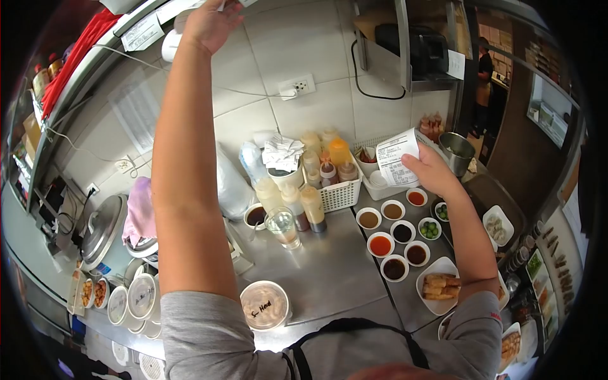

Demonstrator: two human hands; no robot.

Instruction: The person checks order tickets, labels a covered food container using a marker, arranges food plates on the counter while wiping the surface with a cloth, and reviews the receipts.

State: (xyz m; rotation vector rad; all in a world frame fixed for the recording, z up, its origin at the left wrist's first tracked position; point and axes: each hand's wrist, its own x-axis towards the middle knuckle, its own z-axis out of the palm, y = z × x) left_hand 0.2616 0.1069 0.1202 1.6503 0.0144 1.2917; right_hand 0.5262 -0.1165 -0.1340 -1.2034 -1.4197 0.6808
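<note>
My left hand (215, 26) is raised to the upper edge of the view, close to white paper slips under the shelf. Its visible fingers look apart, though the frame cuts off part of the hand. On the right, my right hand (431, 170) pinches a printed receipt (394, 158) between thumb and fingers. The receipt is upright above a white basket (342, 196) of sauce bottles and a white lidded tub (380, 182). Below it, several small sauce cups (380, 245) stand on the steel counter, with a cup of green citrus fruits (430, 228) among them.
A plate of fried rolls (441, 286) sits under my right forearm. A labelled tub (265, 305) stands near my body. A glass of water (283, 229), squeeze bottles (313, 209) and a dark-liquid cup (256, 216) stand mid-counter. A lidded pot (106, 227) is at left; a person (484, 85) stands far right.
</note>
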